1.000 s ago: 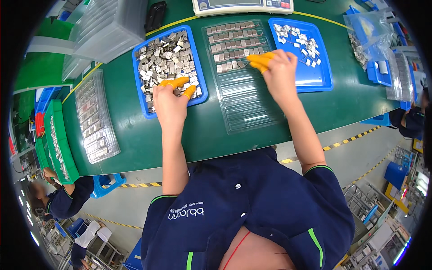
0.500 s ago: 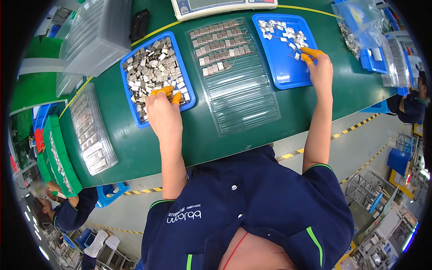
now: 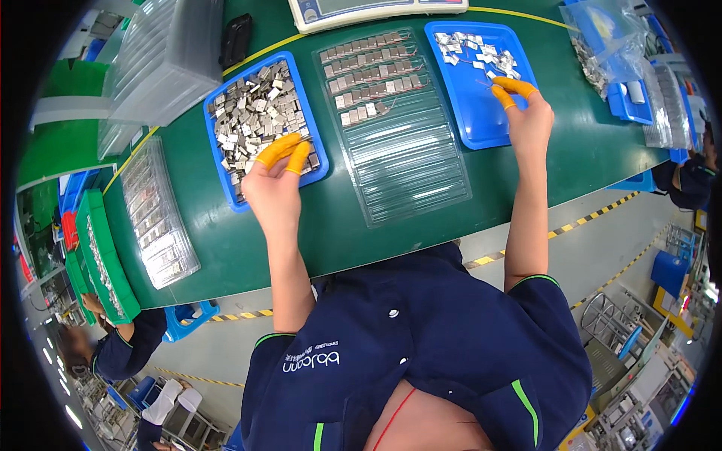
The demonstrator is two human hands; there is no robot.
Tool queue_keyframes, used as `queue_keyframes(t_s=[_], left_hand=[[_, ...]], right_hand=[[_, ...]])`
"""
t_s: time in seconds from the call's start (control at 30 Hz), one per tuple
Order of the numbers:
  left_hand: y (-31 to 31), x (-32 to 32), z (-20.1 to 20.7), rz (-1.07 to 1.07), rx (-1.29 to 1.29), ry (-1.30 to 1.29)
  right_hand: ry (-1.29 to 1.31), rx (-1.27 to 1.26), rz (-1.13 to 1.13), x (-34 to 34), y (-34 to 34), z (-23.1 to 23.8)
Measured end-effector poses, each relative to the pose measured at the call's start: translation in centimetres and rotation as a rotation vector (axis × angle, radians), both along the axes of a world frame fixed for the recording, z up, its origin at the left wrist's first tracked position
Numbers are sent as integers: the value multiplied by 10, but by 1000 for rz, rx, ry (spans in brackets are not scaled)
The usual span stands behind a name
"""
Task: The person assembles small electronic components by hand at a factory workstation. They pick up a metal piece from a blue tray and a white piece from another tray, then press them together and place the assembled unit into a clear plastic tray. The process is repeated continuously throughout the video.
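My left hand (image 3: 277, 177), with yellow finger cots, is raised over the near right part of a blue tray (image 3: 219, 174) heaped with small silver metal connector shells (image 3: 263, 105). Its thumb and finger are pinched together; a small metal shell seems to show at the tips. At the right, my right hand (image 3: 528, 113), also in yellow finger cots, is closed in a pinch above a second blue tray (image 3: 481, 135). Thin wire shows at its fingertips, while the rest of the piece is hidden. Small white wired connectors (image 3: 470, 49) lie in that tray's far part.
Between the trays lies a clear ribbed blister tray (image 3: 406, 173), its far rows filled with wired metal connectors (image 3: 368, 79). A scale (image 3: 376, 9) stands behind. Stacked clear trays (image 3: 162, 60), another blister tray (image 3: 158, 218) and a green bin (image 3: 105, 255) are at left.
My left hand has lifted slightly off the metal shells, fingers pinched. My right hand has drawn slightly left, off the white connectors, with wire at its fingertips.
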State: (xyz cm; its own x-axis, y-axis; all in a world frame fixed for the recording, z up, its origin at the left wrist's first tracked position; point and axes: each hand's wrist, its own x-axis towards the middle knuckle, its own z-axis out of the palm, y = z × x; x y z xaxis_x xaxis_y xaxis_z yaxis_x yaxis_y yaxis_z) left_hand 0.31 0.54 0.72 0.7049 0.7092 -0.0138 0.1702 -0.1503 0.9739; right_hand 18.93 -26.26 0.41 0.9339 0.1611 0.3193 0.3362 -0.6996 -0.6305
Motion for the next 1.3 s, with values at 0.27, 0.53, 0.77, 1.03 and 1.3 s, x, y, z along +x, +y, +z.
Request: queue_keyframes(t_s=[0.27,0.53,0.77,1.03,1.3], left_hand=[[-37,6,0,-247,-388,-141],[-45,0,2,-242,-543,-172],[-48,-1,1,-224,-606,-194],[-49,1,2,-186,-616,-183],[-50,-2,-2,-242,-654,-190]], right_hand=[[684,826,478,-79,72,22],[621,731,479,-94,82,10],[528,745,407,-102,83,12],[435,706,402,-103,84,12],[605,762,473,-104,84,9]])
